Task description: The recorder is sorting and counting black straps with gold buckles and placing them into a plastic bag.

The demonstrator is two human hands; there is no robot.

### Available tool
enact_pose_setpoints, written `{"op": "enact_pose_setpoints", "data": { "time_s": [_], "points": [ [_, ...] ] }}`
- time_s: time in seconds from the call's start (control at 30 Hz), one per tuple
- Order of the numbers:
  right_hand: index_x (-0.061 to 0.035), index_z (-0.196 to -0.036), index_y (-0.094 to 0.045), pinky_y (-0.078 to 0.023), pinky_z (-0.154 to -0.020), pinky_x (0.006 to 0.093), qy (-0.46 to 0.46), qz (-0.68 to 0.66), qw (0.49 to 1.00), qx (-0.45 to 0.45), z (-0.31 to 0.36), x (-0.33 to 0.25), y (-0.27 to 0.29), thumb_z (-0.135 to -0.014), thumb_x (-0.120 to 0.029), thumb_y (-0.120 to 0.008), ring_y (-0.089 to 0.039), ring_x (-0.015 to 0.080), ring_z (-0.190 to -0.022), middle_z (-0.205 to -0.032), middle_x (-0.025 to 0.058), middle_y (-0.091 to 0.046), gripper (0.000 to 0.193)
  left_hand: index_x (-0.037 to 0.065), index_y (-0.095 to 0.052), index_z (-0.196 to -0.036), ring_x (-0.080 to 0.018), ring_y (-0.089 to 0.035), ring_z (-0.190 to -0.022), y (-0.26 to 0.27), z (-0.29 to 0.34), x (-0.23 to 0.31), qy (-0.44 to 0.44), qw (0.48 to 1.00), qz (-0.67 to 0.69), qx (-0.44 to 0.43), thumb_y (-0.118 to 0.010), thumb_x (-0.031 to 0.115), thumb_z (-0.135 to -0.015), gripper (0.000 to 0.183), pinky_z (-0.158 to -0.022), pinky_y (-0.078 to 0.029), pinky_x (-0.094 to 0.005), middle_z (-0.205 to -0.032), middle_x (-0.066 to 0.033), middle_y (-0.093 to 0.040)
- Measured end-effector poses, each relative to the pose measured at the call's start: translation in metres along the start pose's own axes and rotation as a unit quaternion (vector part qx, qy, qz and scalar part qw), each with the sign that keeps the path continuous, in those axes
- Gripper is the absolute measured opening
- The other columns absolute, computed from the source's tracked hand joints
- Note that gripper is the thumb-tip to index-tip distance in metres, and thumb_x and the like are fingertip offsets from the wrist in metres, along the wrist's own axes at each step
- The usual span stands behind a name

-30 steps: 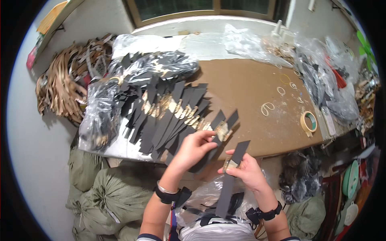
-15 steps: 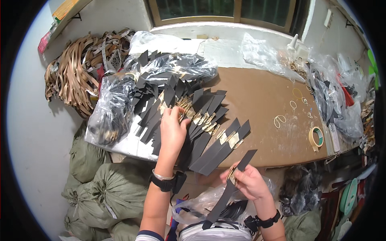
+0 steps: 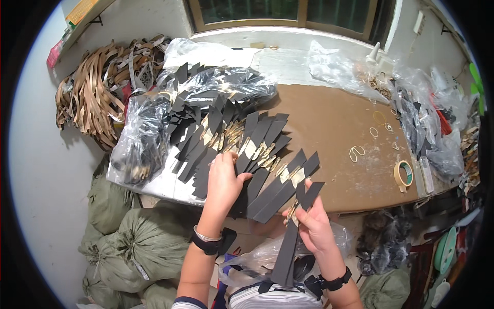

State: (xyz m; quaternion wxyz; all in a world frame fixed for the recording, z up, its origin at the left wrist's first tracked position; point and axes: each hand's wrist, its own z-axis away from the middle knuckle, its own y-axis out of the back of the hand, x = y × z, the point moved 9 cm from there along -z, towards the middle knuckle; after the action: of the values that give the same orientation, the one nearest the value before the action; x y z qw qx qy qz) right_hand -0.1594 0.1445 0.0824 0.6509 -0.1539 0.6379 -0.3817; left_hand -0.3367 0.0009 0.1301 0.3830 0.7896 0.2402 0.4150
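A heap of black straps (image 3: 193, 162) with gold-coloured metal fittings (image 3: 234, 135) and pale wrapping at their middles covers the table's left half. My left hand (image 3: 222, 180) rests on the heap's near side, its thumb apart from the fingers; the fingertips are partly hidden among the straps. In front of the table edge, my right hand (image 3: 315, 226) pinches black straps (image 3: 286, 255) around their gold fittings. Two strap ends fan out above its fingers, and the long ends hang down toward my lap. Two more straps (image 3: 272, 198) lie side by side, just left of that hand.
Clear plastic bags of black straps (image 3: 141, 139) stand at the left. Tan strips (image 3: 95, 95) hang beyond them. On the brown tabletop (image 3: 329, 129) lie rubber bands (image 3: 356, 153) and a tape roll (image 3: 403, 175). Green sacks (image 3: 152, 242) fill the floor at left.
My left hand has drawn back toward me a little, and its thumb has spread. My right hand has moved up slightly; two strap ends now show in it where one showed before.
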Motion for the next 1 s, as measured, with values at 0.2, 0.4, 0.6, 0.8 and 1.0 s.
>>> {"op": "enact_pose_setpoints", "data": {
  "time_s": [0.2,0.4,0.6,0.8,1.0],
  "points": [
    [-0.0050,-0.139,-0.042,-0.055,-0.083,0.0364,-0.070,-0.069,0.995,-0.011,0.018,0.020,0.037,-0.097,-0.009,-0.060,-0.065,0.0255,-0.099,-0.114,0.0181,-0.063,0.046,-0.004,-0.064,-0.088,-0.0295,-0.061,-0.073,0.010,-0.005,-0.019,0.024,0.998,0.042,0.031,-0.084,0.018,-0.073,0.033,-0.068,-0.048,-0.0375,-0.080,-0.0146,-0.062],
    [-0.0008,-0.121,-0.060,-0.048,-0.101,0.0398,-0.144,-0.172,0.970,-0.088,0.020,0.030,-0.002,-0.099,-0.017,-0.058,-0.061,0.0274,-0.114,-0.131,0.0196,-0.059,0.027,-0.003,-0.064,-0.092,-0.0045,-0.051,-0.071,0.028,0.005,-0.010,0.080,0.971,0.225,-0.018,-0.075,0.011,-0.087,0.018,-0.063,-0.044,-0.0229,-0.077,0.0004,-0.063],
    [-0.0165,-0.122,-0.061,-0.042,-0.105,0.0467,-0.099,-0.215,0.969,-0.068,0.007,0.042,0.012,-0.098,-0.019,-0.061,-0.058,0.0229,-0.117,-0.125,0.0048,-0.063,0.025,0.002,-0.064,-0.079,-0.0013,-0.052,-0.066,0.008,0.076,0.052,0.127,0.906,0.315,-0.254,-0.081,0.011,-0.081,0.020,-0.059,-0.043,-0.0203,-0.071,0.0031,-0.061],
    [-0.0120,-0.123,-0.058,-0.049,-0.095,0.0433,0.000,-0.149,0.988,0.042,0.013,0.020,0.030,-0.098,-0.017,-0.060,-0.062,0.0223,-0.107,-0.120,0.0088,-0.063,0.026,-0.002,-0.068,-0.090,-0.0137,-0.061,-0.070,0.007,0.065,0.075,0.015,0.925,0.303,-0.228,-0.071,0.014,-0.089,0.017,-0.065,-0.049,-0.0291,-0.077,-0.0079,-0.066],
    [-0.0173,-0.153,-0.025,-0.057,-0.074,0.0416,-0.014,-0.149,0.989,0.018,0.028,0.005,0.021,-0.098,-0.016,-0.060,-0.065,0.0264,-0.087,-0.104,0.0138,-0.060,0.065,0.005,-0.063,-0.104,-0.0312,-0.059,-0.092,0.008,0.007,0.038,-0.061,0.997,-0.012,0.050,-0.075,0.014,-0.083,0.026,-0.084,-0.045,-0.0429,-0.089,-0.0127,-0.062]
  ]
}}
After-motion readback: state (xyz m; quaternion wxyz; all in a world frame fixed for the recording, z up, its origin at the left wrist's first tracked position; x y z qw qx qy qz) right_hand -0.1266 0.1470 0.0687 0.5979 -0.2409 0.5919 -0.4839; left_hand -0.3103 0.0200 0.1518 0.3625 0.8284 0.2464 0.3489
